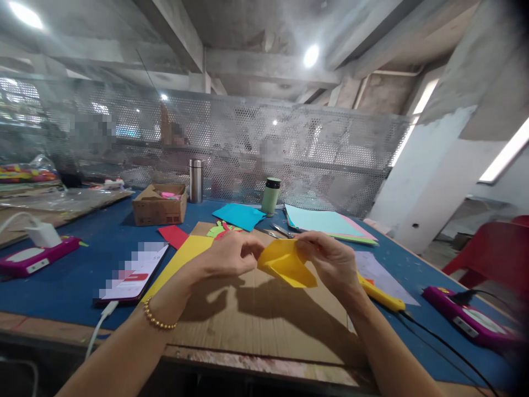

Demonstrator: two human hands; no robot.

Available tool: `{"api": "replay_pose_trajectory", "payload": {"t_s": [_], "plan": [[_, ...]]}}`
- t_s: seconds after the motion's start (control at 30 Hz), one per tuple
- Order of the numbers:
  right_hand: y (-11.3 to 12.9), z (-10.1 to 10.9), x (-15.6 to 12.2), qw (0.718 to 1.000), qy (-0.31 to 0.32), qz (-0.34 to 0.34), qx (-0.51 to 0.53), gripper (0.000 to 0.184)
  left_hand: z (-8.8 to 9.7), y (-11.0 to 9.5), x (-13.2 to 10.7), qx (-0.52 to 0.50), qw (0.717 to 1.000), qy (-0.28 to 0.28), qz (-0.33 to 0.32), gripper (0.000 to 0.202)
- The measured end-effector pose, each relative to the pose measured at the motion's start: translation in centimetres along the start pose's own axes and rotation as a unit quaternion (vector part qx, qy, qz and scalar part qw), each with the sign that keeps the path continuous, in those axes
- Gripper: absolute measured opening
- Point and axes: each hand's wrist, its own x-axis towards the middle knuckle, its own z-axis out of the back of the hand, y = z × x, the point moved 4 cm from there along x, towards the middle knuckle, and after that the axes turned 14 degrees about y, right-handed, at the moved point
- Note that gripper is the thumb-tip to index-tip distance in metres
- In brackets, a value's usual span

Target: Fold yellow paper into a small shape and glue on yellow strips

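Between my two hands a piece of yellow paper (285,263), bent into a curved, partly folded shape, is held above a brown cardboard sheet (264,325). My left hand (233,253) pinches its left edge, fingers curled. The upper right part of the paper is gripped in my right hand (330,259). Behind my left hand lie green and red paper cut-outs (223,227). A larger yellow sheet (177,264) extends under my left forearm. To the right of my right wrist rests a yellow-handled corded tool (382,295), its tip hidden behind my hand.
A phone (134,275) with a charging cable lies left, near a purple power strip (41,256). A cardboard box (159,204), steel flask (196,182), green bottle (271,197), blue paper (239,215), scissors (283,230) and coloured sheets (326,220) stand behind. Another power strip (467,317) sits right.
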Motion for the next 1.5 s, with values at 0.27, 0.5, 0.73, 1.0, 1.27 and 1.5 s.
{"api": "replay_pose_trajectory", "payload": {"t_s": [0.27,0.5,0.73,1.0,1.27,1.5], "plan": [[0.1,-0.6,0.2,1.0,-0.007,0.013,-0.025,0.015,-1.8,0.4,0.9,-0.041,0.998,-0.036,0.018,0.071],[-0.6,-0.9,0.2,1.0,0.012,-0.013,0.009,0.019,-2.4,0.7,1.2,-0.111,0.992,-0.06,0.008,0.029],[-0.3,-0.3,0.4,0.997,-0.003,-0.059,0.042,0.036,-3.0,2.9,1.9,-0.342,0.939,-0.039,0.002,0.032],[-0.9,-2.3,0.4,0.964,0.131,-0.143,0.182,0.048,-2.2,4.5,1.8,-0.46,0.875,-0.148,0.03,0.05],[-1.5,-3.4,0.3,0.94,0.181,-0.125,0.259,0.039,-2.2,4.1,1.8,-0.471,0.873,-0.128,0.024,0.05],[-1.7,-2.8,0.3,0.933,0.208,-0.086,0.28,0.031,-1.9,3.9,1.8,-0.518,0.849,-0.106,0.026,0.048]]}}
